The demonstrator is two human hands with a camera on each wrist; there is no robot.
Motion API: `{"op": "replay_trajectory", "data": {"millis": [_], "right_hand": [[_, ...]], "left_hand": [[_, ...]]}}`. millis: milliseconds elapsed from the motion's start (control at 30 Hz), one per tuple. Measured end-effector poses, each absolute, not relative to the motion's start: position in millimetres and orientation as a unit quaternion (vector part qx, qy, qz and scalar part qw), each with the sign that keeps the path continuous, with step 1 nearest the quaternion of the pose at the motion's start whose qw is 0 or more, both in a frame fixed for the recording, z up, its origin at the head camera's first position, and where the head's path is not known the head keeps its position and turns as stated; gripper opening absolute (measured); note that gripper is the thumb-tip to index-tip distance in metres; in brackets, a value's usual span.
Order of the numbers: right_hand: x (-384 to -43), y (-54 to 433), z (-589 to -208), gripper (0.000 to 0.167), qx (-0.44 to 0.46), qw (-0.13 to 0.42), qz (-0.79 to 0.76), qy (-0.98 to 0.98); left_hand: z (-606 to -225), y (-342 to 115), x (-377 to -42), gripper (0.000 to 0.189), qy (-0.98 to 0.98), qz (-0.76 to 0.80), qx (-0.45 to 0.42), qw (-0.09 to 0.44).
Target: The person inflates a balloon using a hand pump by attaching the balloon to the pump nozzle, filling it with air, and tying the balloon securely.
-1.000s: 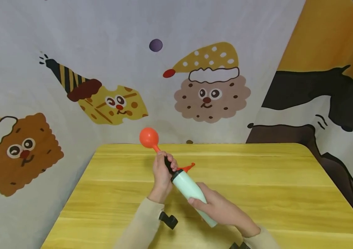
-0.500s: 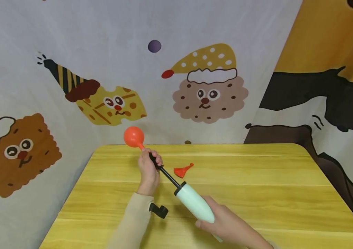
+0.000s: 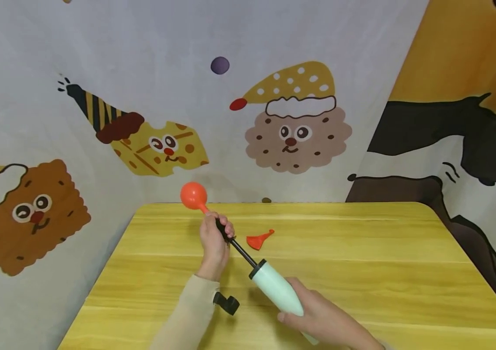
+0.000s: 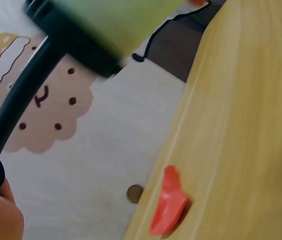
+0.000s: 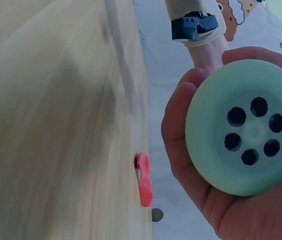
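My left hand [image 3: 215,238] grips the black nozzle end of a hand balloon pump, with a small, partly inflated orange-red balloon [image 3: 193,195] on its tip. Its neck runs down to the fingers, which hide the joint. My right hand [image 3: 322,313] is wrapped round the pale green pump barrel [image 3: 276,287]. Between the hands the black pump rod [image 3: 244,253] shows, drawn out of the barrel. In the right wrist view the barrel's round end [image 5: 253,132] faces the camera, with several holes in it. A flat, uninflated red balloon [image 3: 258,239] lies on the table behind the rod.
The wooden table [image 3: 383,272] spreads under both arms. Behind it hangs a pale cloth [image 3: 178,58] printed with cartoon biscuits and cheese. A black wrist mount [image 3: 227,303] sticks out from the left sleeve.
My right hand has pulled the barrel back and down to the right, exposing the rod. My left hand with the balloon moved left, then slightly back right. The flat balloon is now uncovered.
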State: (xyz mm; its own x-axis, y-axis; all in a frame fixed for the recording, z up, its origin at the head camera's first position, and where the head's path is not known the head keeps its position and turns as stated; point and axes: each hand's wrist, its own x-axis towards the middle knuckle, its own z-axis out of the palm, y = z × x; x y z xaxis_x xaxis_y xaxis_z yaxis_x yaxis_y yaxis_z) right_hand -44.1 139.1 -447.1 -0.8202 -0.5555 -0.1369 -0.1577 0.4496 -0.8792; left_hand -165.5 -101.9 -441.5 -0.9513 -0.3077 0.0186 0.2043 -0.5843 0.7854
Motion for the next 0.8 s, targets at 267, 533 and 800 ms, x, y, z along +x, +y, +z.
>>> {"op": "replay_trajectory", "data": {"millis": [267, 533, 800], "right_hand": [[-67.5, 122.5, -445.2, 0.068, -0.220, 0.198, -0.517, 0.803], [-73.9, 115.1, -447.5, 0.058, -0.182, 0.213, -0.519, 0.808], [-56.9, 129.6, -438.6, 0.050, -0.186, 0.200, -0.488, 0.829]], "left_hand": [[-446.5, -76.5, -151.2, 0.028, -0.461, -0.882, 0.052, 0.086], [-449.7, -75.3, -147.7, 0.031, -0.461, -0.874, 0.063, 0.137], [-436.1, -103.8, -169.6, 0.028, -0.403, -0.894, 0.077, 0.177]]}}
